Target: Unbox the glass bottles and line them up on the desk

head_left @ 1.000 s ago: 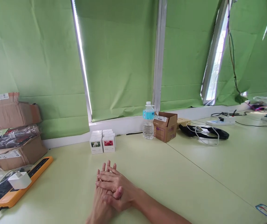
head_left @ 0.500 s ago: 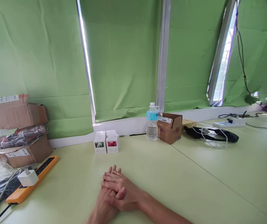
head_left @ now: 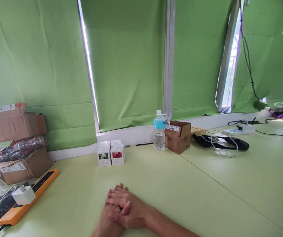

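Pale green tabletop [head_left: 200, 184] bears the right hand [head_left: 130, 210] laid over the left hand [head_left: 109, 219], fingers [head_left: 116, 197] together and empty, small white boxes [head_left: 104, 156] untouched beyond.

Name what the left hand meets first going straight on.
The left hand likely meets the white box with a red flower picture, though the line runs near its right edge, so it may pass.

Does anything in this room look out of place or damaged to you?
Yes: at the far right, a dark cable dangles loose down the green window blind, whose lower edge is bunched instead of hanging flat. At the left, the cardboard carton has crumpled, open flaps.
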A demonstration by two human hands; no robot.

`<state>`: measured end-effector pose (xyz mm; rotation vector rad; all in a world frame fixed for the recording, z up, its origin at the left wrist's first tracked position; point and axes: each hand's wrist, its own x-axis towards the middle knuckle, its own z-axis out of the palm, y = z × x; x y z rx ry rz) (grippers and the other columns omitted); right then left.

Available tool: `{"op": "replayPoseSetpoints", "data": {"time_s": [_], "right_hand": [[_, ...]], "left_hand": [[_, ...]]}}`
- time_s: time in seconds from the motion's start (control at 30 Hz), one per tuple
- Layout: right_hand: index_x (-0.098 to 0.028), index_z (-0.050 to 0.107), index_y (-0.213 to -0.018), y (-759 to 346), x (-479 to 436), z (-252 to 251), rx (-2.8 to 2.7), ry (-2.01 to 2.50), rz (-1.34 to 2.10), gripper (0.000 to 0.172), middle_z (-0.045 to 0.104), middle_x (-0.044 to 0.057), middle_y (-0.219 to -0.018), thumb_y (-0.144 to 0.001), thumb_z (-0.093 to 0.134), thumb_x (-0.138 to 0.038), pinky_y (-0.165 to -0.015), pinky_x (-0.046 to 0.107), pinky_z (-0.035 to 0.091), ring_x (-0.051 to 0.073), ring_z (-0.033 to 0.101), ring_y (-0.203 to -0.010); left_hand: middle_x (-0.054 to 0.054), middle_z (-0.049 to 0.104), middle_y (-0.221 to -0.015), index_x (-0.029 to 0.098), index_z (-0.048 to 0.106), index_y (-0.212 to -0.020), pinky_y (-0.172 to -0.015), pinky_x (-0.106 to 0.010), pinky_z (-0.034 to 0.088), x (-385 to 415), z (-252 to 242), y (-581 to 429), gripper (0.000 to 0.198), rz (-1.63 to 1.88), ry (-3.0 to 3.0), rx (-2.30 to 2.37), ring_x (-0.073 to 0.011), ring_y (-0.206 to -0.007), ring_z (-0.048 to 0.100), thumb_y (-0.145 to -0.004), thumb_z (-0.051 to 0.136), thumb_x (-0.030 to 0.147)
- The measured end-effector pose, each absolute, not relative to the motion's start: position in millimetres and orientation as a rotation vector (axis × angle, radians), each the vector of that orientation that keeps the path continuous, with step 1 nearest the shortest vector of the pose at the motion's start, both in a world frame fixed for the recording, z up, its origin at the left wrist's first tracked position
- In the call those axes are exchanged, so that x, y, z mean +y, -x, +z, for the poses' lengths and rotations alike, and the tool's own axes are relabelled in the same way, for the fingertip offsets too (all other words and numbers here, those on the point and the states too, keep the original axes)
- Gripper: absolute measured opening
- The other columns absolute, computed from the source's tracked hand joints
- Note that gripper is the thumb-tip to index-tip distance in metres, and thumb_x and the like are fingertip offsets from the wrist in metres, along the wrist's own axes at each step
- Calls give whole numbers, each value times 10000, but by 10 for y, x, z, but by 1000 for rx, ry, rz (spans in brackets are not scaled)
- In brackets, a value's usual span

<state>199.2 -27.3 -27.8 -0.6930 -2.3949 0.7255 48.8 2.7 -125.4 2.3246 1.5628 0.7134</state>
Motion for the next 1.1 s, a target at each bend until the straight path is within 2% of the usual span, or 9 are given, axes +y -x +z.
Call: {"op": "replayPoseSetpoints", "data": {"time_s": [0.2,0.33,0.67,0.83,1.1], "right_hand": [[-242,548,-1327,-1988,-286,-244,-2394,670,706,507,503,60,-1392,-854,563,-423,-1149,381,195,226,424,-1304],[-236,568,-1309,-1992,-292,-233,-2387,660,707,500,508,54,-1388,-849,571,-432,-1148,376,199,234,430,-1297],[-261,541,-1333,-2012,-312,-217,-2421,727,713,506,481,59,-1411,-848,567,-405,-1142,398,218,241,410,-1315],[-262,531,-1341,-2019,-305,-214,-2427,712,717,520,474,51,-1416,-839,580,-388,-1145,398,215,245,402,-1321],[-241,538,-1338,-2017,-328,-154,-2417,684,721,510,487,48,-1406,-848,567,-383,-1135,378,246,245,416,-1310]], "left_hand": [[-17,287,-1527,278,371,-1429,-1183,-438,171,37,-1236,-500,611,616,-2355,1572,-284,-1404,264,-859,480,469],[-51,283,-1517,247,378,-1425,-1168,-493,170,-41,-1060,-527,617,568,-2345,1556,-305,-1398,273,-868,447,504],[-23,212,-1529,252,357,-1434,-1170,-502,165,-92,-955,-516,624,516,-2351,1535,-303,-1410,239,-883,413,539],[-33,257,-1526,245,350,-1441,-1172,-498,165,-104,-932,-512,638,535,-2358,1500,-298,-1408,250,-886,391,557],[-2,241,-1531,265,356,-1439,-1181,-472,157,-128,-918,-536,638,525,-2313,1543,-299,-1407,251,-869,408,547]]}}
